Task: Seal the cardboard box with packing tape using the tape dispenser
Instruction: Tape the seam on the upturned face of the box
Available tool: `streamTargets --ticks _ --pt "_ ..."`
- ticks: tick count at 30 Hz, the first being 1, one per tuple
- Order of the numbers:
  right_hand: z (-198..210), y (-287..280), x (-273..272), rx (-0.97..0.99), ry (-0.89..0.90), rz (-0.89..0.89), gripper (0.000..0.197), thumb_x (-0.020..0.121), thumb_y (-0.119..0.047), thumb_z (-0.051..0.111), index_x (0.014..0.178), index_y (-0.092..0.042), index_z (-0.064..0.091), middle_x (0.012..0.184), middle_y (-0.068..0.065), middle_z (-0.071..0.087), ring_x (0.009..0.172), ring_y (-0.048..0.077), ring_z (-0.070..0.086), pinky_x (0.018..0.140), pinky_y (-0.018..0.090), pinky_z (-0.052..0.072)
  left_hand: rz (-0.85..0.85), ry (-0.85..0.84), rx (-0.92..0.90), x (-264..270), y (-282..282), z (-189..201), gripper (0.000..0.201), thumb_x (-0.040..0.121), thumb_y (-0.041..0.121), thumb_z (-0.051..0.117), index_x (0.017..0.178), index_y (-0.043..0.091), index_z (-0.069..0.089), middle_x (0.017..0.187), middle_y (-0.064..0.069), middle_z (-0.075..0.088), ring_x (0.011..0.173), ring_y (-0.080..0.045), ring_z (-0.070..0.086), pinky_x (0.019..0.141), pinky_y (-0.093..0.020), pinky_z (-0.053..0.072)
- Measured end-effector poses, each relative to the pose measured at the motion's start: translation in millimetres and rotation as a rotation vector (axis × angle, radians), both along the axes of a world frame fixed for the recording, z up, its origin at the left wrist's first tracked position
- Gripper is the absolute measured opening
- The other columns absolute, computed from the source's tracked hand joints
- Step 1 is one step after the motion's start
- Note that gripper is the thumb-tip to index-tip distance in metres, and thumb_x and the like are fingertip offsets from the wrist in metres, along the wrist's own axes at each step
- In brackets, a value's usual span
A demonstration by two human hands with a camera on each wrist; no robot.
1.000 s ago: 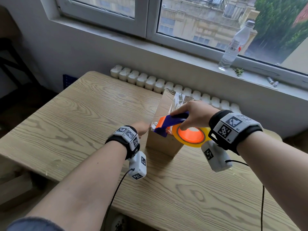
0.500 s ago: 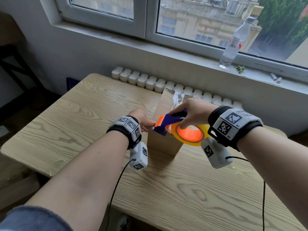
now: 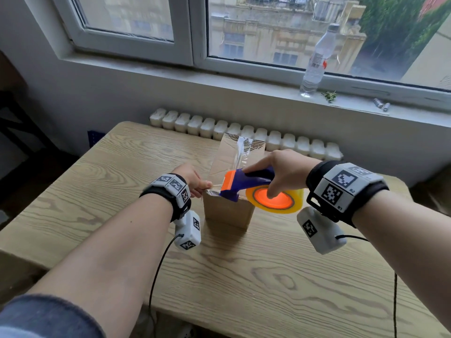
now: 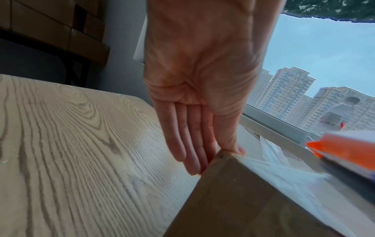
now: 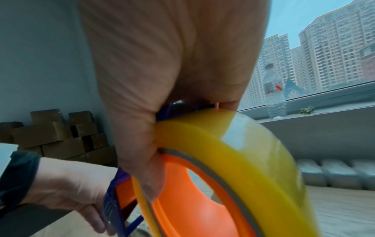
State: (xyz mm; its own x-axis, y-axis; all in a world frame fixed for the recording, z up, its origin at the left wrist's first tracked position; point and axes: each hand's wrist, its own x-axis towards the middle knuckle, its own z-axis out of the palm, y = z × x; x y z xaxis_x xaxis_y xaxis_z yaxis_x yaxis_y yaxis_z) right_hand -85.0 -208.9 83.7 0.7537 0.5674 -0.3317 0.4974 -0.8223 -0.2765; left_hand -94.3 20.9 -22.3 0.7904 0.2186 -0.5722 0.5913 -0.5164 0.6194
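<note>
Box top [image 3: 230,164] partly hidden by tape dispenser [image 3: 246,182]; right hand [image 3: 283,170] grips it; left hand [image 4: 201,89], fingers straight, steadies box corner.

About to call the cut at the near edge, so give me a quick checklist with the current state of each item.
1. Right hand grips the tape dispenser: ok.
2. Dispenser head at the box's near top edge: ok.
3. Tape strip runs along the box top from the far edge: ok.
4. Left hand steadies the near left corner, fingers flat on the side: ok.
5. Strip smooth and pressed down: not ok, it looks wrinkled.
6. Blade biting the tape: cannot tell.
</note>
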Motion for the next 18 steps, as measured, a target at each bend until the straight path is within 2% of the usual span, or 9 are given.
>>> streamTargets --ticks 3,6,8,11,13,15,18 --pt "3 -22 1 -0.004 0.021 -0.031 0.074 0.066 -0.012 0.078 0.125 -0.049 0.055 0.102 -0.009 0.063 0.089 0.013 0.054 0.076 0.024 0.042 -0.001 0.003 -0.019 0 -1 2 0.028 0.084 0.028 0.071 0.072 0.004 0.065 0.079 -0.013 0.068 0.069 -0.021 0.062 0.059 -0.022 0.050" --pt "6 -41 0 -0.013 0.024 -0.051 0.075 0.065 -0.012 0.079 0.125 -0.050 0.055 0.104 -0.011 0.063 0.091 0.013 0.056 0.078 0.024 0.043 -0.003 0.016 -0.020 0 -1 4 0.029 0.084 0.028 0.070 0.070 0.003 0.065 0.063 -0.007 0.067 0.049 -0.012 0.060 0.045 -0.016 0.049" --pt "7 -53 -1 -0.027 0.029 -0.071 0.076 0.065 -0.012 0.080 0.125 -0.050 0.055 0.106 -0.012 0.062 0.094 0.013 0.057 0.081 0.025 0.045 -0.011 0.024 -0.001 0 -1 3 0.029 0.084 0.029 0.070 0.069 0.004 0.066 0.051 -0.001 0.067 0.041 -0.007 0.061 0.045 -0.016 0.050" --pt "4 -66 -3 -0.024 0.058 -0.106 0.077 0.062 -0.012 0.081 0.123 -0.053 0.055 0.112 -0.011 0.065 0.097 0.015 0.059 0.089 0.032 0.050 -0.013 0.032 -0.019 0 -1 4 0.029 0.084 0.029 0.070 0.073 0.002 0.067 0.047 0.000 0.067 0.042 -0.007 0.063 0.046 -0.016 0.051" --pt "-1 -67 -6 -0.031 0.058 -0.110 0.077 0.063 -0.011 0.080 0.124 -0.052 0.055 0.107 -0.012 0.064 0.093 0.015 0.059 0.082 0.030 0.050 -0.010 0.031 -0.029 -1 -3 5 0.029 0.086 0.027 0.069 0.071 0.002 0.066 0.044 0.000 0.065 0.039 -0.007 0.060 0.042 -0.014 0.048" --pt "-7 -65 -7 -0.046 0.045 -0.089 0.077 0.064 -0.010 0.079 0.125 -0.050 0.055 0.101 -0.013 0.063 0.086 0.014 0.056 0.072 0.025 0.045 -0.008 0.032 -0.041 -2 -6 6 0.030 0.089 0.023 0.066 0.068 0.002 0.062 0.040 0.001 0.062 0.031 -0.005 0.055 0.038 -0.013 0.044" --pt "-6 -65 -8 -0.044 0.041 -0.087 0.077 0.065 -0.009 0.078 0.126 -0.049 0.054 0.099 -0.012 0.061 0.085 0.014 0.055 0.070 0.023 0.041 0.005 0.022 -0.042 -1 -6 6 0.031 0.088 0.023 0.066 0.067 0.001 0.061 0.039 0.000 0.061 0.030 -0.005 0.053 0.037 -0.013 0.044"
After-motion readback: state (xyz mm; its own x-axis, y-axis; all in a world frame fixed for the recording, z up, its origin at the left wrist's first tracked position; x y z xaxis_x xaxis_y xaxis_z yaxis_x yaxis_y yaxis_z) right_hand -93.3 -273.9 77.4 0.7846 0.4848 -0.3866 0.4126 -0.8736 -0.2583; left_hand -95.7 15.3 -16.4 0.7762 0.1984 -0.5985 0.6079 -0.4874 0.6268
